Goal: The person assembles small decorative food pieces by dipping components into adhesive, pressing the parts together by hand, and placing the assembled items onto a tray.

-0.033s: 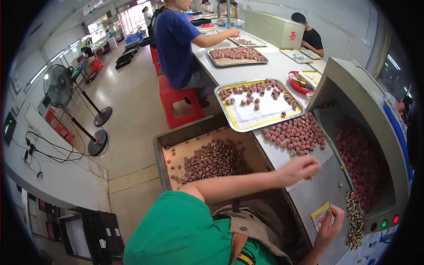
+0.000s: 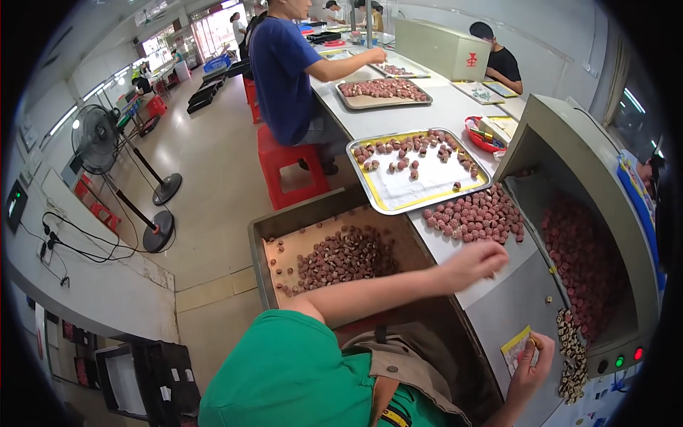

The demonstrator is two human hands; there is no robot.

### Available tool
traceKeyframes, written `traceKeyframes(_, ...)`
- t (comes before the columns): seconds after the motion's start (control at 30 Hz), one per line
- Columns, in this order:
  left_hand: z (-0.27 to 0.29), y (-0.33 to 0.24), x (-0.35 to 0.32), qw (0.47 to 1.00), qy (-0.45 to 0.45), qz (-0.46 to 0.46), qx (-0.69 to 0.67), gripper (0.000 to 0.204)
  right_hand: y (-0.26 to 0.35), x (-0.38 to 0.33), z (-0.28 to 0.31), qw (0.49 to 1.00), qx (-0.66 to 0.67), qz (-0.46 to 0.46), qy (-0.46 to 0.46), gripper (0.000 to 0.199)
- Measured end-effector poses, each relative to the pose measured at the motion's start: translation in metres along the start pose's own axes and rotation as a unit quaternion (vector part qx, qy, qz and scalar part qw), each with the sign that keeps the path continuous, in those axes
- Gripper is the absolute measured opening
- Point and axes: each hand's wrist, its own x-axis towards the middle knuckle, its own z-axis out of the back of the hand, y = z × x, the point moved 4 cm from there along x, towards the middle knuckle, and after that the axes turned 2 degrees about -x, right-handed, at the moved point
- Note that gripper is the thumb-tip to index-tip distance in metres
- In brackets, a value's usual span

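My left hand (image 2: 478, 265) is over the table, its fingers curled together; what they hold, if anything, is hidden. Just beyond it lies a heap of reddish-brown, round, bumpy pieces (image 2: 480, 215). Low on the right, my right hand (image 2: 530, 361) pinches the side of a small white card with a yellow edge (image 2: 514, 350) above the grey work surface (image 2: 498, 313). Beside that hand runs a pile of small black and cream pieces (image 2: 571, 356). A white-lined metal tray (image 2: 405, 191) past the heap carries loose round pieces.
A grey box-like machine (image 2: 562, 135) full of red pieces stands at the right. Below the table's left edge is a deep bin (image 2: 257, 249) of brown pieces. A person in blue (image 2: 281, 78) works beyond a red stool (image 2: 284, 167). Standing fans (image 2: 96, 139) are at left.
My left hand has shifted slightly left and away from me, toward the heap of round pieces. My right hand and the card have stayed in place.
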Motion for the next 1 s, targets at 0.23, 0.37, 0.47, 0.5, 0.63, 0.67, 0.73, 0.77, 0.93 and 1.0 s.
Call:
traceKeyframes(0.23,0.163,-0.038,-0.025,0.896,-0.219,-0.051,0.384,0.026,0.008,-0.004,-0.006,0.998,-0.018,0.058,0.027,0.006)
traceKeyframes(0.37,0.223,-0.02,-0.007,0.885,-0.264,-0.023,0.384,0.026,-0.005,-0.026,-0.003,1.0,0.023,0.001,0.008,0.007)
traceKeyframes(0.47,0.252,-0.002,0.043,0.873,-0.245,-0.037,0.42,0.026,-0.018,-0.035,0.003,0.998,0.037,-0.048,-0.001,0.007)
traceKeyframes(0.5,0.252,0.002,0.063,0.878,-0.242,-0.02,0.412,0.025,-0.023,-0.037,0.005,0.996,0.045,-0.073,-0.006,0.007)
traceKeyframes(0.63,0.297,0.05,0.118,0.753,-0.259,0.011,0.605,0.025,-0.028,-0.034,0.016,0.994,0.003,-0.101,-0.031,0.007)
traceKeyframes(0.67,0.275,0.034,0.122,0.717,-0.248,0.104,0.643,0.026,-0.03,-0.034,0.019,0.995,-0.015,-0.099,-0.016,0.007)
traceKeyframes(0.73,0.27,0.022,0.118,0.732,-0.271,0.134,0.61,0.026,-0.046,-0.042,0.032,0.99,-0.046,-0.133,-0.013,0.007)
traceKeyframes(0.77,0.278,0.016,0.116,0.687,-0.304,0.086,0.654,0.029,-0.051,-0.046,0.042,0.988,-0.054,-0.144,-0.025,0.007)
traceKeyframes(0.93,0.133,0.028,0.164,0.851,-0.068,-0.174,0.491,0.022,-0.08,-0.076,0.082,0.953,-0.051,-0.25,-0.165,0.007)
traceKeyframes(1.0,0.035,0.035,0.164,0.923,0.048,-0.131,0.36,0.019,-0.087,-0.069,0.094,0.945,-0.084,-0.26,-0.177,0.008)
